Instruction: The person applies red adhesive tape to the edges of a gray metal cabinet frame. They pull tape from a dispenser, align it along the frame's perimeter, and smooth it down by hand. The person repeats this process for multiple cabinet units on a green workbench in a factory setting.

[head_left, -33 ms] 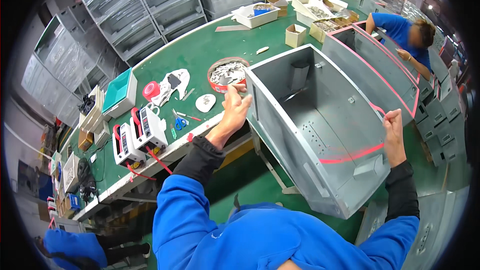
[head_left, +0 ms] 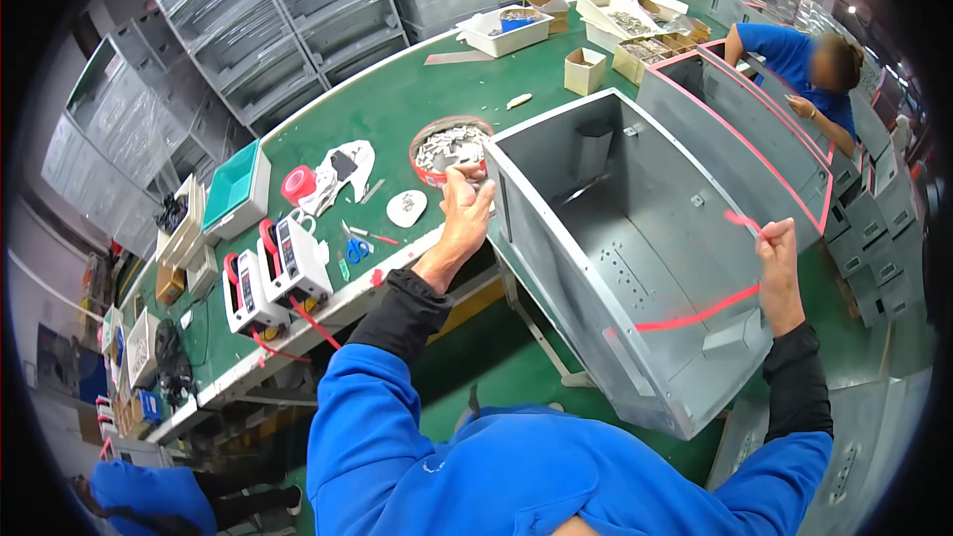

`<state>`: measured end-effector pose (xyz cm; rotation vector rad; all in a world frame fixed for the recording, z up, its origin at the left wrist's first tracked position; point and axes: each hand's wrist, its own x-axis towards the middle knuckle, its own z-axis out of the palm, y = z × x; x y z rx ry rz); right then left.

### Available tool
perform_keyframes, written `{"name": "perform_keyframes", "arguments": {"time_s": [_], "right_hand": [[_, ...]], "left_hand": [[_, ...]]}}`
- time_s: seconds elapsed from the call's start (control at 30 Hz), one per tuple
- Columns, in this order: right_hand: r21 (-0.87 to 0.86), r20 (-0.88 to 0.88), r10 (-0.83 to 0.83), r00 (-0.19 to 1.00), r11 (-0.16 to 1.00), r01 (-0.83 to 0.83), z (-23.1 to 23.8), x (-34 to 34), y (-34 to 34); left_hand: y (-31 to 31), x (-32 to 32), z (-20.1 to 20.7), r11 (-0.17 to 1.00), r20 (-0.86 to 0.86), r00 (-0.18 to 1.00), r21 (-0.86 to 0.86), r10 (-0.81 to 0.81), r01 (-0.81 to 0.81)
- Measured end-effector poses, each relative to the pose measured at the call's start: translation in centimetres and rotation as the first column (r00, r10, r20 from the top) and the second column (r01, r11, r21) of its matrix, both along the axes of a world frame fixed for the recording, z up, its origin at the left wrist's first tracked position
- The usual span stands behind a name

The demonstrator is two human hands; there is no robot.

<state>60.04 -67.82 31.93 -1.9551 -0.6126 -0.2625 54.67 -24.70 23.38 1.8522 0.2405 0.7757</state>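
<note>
A large grey open-fronted metal box [head_left: 541, 228] stands tilted in front of me, overhanging the near side of the table. A red tape strip [head_left: 695, 318] crosses its lower opening, from the left wall toward the right side. My right hand [head_left: 782, 278] is closed at the box's right edge, pinching red tape whose loose end [head_left: 741, 220] curls out above the fingers. By the upper left corner of the box, my left hand [head_left: 462, 226] has its fingers loosely bent and the thumb apart. Nothing shows in it. Behind it sits a round red tub [head_left: 425, 171] of small metal pieces.
The green table [head_left: 387, 69] holds white power units [head_left: 296, 258], blue scissors [head_left: 357, 246], a red tape roll [head_left: 298, 184], a teal-lined bin [head_left: 236, 189] and parts boxes [head_left: 586, 69]. A co-worker [head_left: 799, 60] handles red-edged grey boxes [head_left: 735, 129] at right. Wrapped cabinets [head_left: 278, 20] stand behind.
The loose tape end at my right hand has swung out farther left and lower. The tape across the box, blurred before, looks sharp now. Both hands stay nearly in place.
</note>
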Motion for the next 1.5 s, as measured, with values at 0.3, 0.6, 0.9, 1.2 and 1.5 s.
{"name": "perform_keyframes", "arguments": {"time_s": [0.3,0.6,0.9,1.2,1.5], "right_hand": [[-0.167,0.061,0.247,0.967,0.958,-0.234,0.2,-0.4,10.6],[-0.31,0.186,0.16,0.969,0.946,-0.097,0.6,-0.8,22.7],[-0.397,0.143,-0.006,0.99,0.916,0.063,-0.6,-2.6,28.6],[-0.598,0.253,0.03,0.967,0.791,0.132,-1.7,-0.4,31.6],[-0.636,0.269,-0.069,0.961,0.736,0.231,-2.3,-0.9,31.5]], "left_hand": [[-4.7,6.4,5.0,0.506,-0.036,0.509,-0.201,-0.86,0.839],[2.2,9.8,7.4,-0.072,0.066,-0.044,-0.533,-0.997,0.843],[8.4,12.7,6.0,-0.303,0.279,-0.156,-0.626,-0.947,0.719],[12.9,15.8,3.2,0.077,-0.119,0.062,-0.121,-0.991,0.99],[12.4,14.9,-2.0,0.091,0.133,0.148,-0.364,-0.98,0.927]]}}
